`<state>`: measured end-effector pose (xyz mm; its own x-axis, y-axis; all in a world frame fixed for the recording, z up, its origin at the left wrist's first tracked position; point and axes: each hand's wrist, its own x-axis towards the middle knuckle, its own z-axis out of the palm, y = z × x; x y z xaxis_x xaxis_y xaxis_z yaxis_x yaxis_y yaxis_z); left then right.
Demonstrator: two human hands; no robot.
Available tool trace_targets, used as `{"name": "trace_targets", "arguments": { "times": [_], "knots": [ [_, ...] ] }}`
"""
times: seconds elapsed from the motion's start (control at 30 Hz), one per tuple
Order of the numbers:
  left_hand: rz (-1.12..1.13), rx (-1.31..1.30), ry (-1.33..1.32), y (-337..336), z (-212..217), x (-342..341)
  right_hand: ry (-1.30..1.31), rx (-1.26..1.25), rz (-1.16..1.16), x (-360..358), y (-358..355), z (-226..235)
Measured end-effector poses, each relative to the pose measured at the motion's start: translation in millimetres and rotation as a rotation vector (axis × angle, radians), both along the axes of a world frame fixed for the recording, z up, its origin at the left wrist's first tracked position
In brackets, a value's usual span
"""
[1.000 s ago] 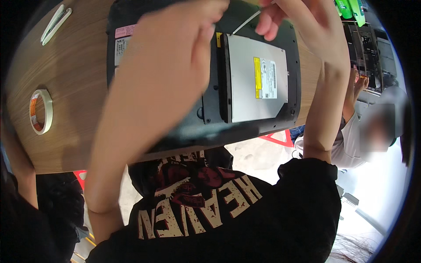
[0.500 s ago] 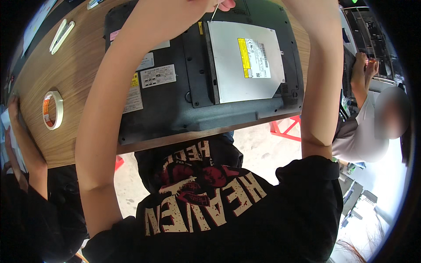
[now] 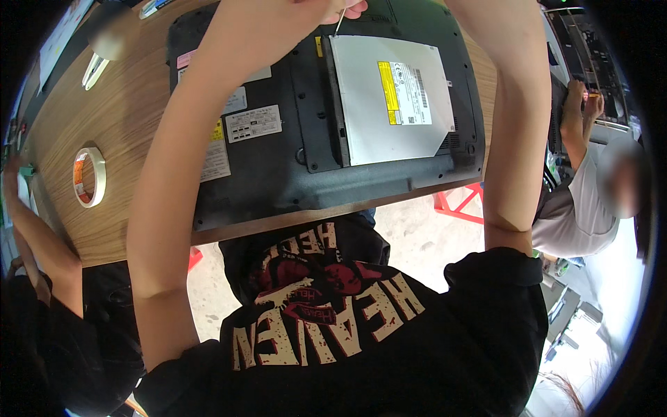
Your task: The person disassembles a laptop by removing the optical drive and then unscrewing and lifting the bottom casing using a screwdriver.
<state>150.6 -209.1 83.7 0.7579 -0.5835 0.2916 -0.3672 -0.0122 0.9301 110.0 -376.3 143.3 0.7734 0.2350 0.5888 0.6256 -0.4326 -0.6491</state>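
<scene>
The left hand is at a slim metal rod, grip unclear; right hand unseen. A flat silver drive overlies a black plastic laptop.

The laptop lies on the table, the drive on its right half, tape (well apart) left.

Tape roll on wooden table

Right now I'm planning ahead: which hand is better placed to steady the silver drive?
Probably the left hand, near the metal rod at the silver drive; only the right forearm clearly shows.
</scene>
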Motion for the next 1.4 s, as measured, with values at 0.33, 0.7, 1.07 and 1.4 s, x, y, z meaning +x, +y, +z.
{"name": "trace_targets", "arguments": {
  "times": [0.33, 0.7, 1.07, 1.4],
  "knots": [
    [0.307, 0.014, -0.334, 34, -27, 0, 0.081, -0.003, -0.095, 6, 41, -13],
    [0.32, -0.08, -0.257, 14, -30, -14, 0.145, -0.15, -0.186, 26, -56, -52],
    [0.239, 0.151, -0.361, 18, -28, -15, -0.023, -0.225, -0.253, 9, -40, -40],
    [0.275, 0.135, -0.368, 1, -36, -4, -0.059, 0.083, -0.213, -11, -11, -22]
  ]
}}
